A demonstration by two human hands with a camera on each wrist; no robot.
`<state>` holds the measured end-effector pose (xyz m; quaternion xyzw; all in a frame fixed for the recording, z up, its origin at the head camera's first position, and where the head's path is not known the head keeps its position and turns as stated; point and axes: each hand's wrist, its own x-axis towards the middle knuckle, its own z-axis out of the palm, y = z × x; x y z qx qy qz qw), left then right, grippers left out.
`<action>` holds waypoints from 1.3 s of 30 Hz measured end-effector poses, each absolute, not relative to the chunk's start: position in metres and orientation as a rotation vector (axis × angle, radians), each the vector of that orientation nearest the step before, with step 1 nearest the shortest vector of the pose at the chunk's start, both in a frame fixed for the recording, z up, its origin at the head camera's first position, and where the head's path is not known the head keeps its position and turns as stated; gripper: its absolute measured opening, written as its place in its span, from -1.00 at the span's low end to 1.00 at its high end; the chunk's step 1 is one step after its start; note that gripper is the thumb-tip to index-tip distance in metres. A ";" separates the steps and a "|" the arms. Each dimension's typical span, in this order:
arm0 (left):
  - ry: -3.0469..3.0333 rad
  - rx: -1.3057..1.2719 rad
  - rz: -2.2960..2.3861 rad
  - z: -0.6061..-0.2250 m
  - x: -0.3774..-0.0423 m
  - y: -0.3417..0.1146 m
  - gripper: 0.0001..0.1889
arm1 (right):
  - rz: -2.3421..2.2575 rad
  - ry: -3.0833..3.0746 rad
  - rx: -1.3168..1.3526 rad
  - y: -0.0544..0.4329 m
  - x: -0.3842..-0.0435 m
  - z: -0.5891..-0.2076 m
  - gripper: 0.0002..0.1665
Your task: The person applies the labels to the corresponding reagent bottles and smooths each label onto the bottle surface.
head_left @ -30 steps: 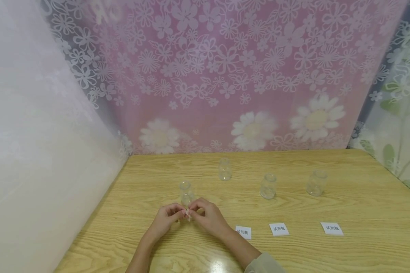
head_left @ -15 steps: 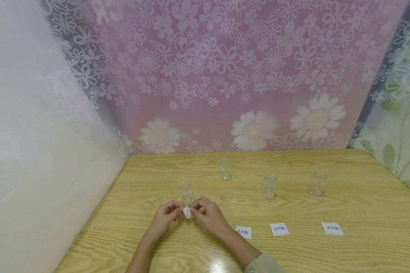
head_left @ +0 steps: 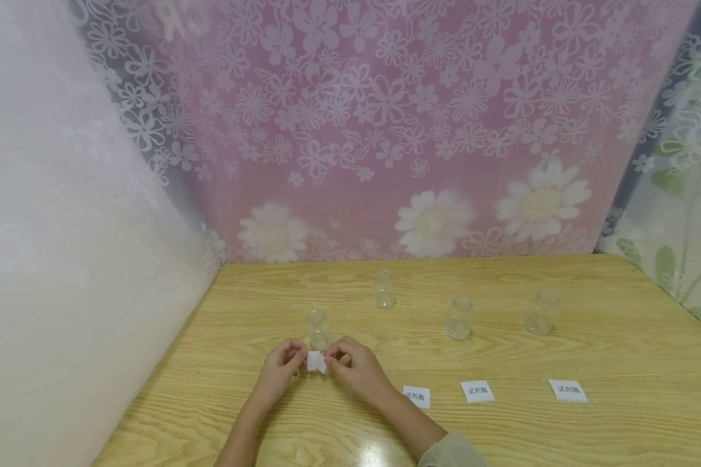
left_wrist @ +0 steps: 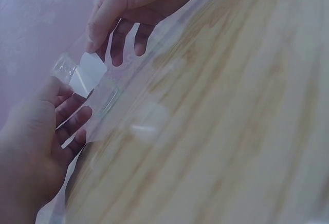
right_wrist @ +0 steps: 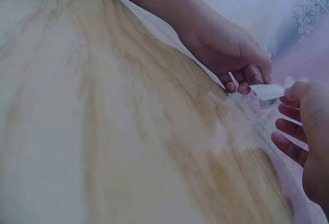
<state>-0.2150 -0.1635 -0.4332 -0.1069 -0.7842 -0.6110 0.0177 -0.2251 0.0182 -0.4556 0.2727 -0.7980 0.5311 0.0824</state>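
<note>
A small white paper label [head_left: 315,361] with a crease down its middle is held up between both hands. My left hand [head_left: 277,373] pinches its left edge between thumb and forefinger. The right hand [head_left: 359,370] pinches the opposite edge the same way, its other fingers loosely bent. In the left wrist view the blank face of the paper label [left_wrist: 93,71] shows, bent along the fold. Part of some dark print shows on the other face of the label [right_wrist: 268,91] in the right wrist view. Just behind the hands stands a clear glass bottle [head_left: 318,326].
Three more clear glass bottles stand farther off: one at the back [head_left: 384,290], one right of centre [head_left: 459,319] and one at the far right [head_left: 541,314]. Three printed labels [head_left: 416,397] [head_left: 477,392] [head_left: 568,391] lie flat on the wooden table [head_left: 502,434].
The paper label, mostly hidden between the fingertips at first, now spreads wider and shows its creased white face. My left hand has shifted slightly left; the right hand has barely moved.
</note>
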 end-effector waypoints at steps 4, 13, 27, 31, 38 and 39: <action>-2.461 -0.332 -1.837 -0.434 -0.215 -0.164 -0.94 | 1.598 -2.377 0.831 0.018 -0.225 -0.456 -0.89; -2.485 -0.329 -1.644 -0.460 -0.229 -0.170 -0.96 | 1.602 -2.413 0.835 0.018 -0.226 -0.458 -0.91; -2.568 -0.268 -1.338 -0.468 -0.234 -0.177 -0.87 | 1.517 -2.411 0.773 0.018 -0.227 -0.460 -0.95; -2.561 -0.184 -1.305 -0.468 -0.235 -0.179 -0.87 | 1.512 -2.418 0.735 0.019 -0.226 -0.460 -0.95; -2.544 -0.068 -1.178 -0.471 -0.236 -0.182 -0.88 | 1.533 -2.428 0.593 0.020 -0.226 -0.460 -0.94; -2.547 -0.066 -1.157 -0.472 -0.236 -0.183 -0.89 | 1.532 -2.427 0.580 0.020 -0.227 -0.460 -0.93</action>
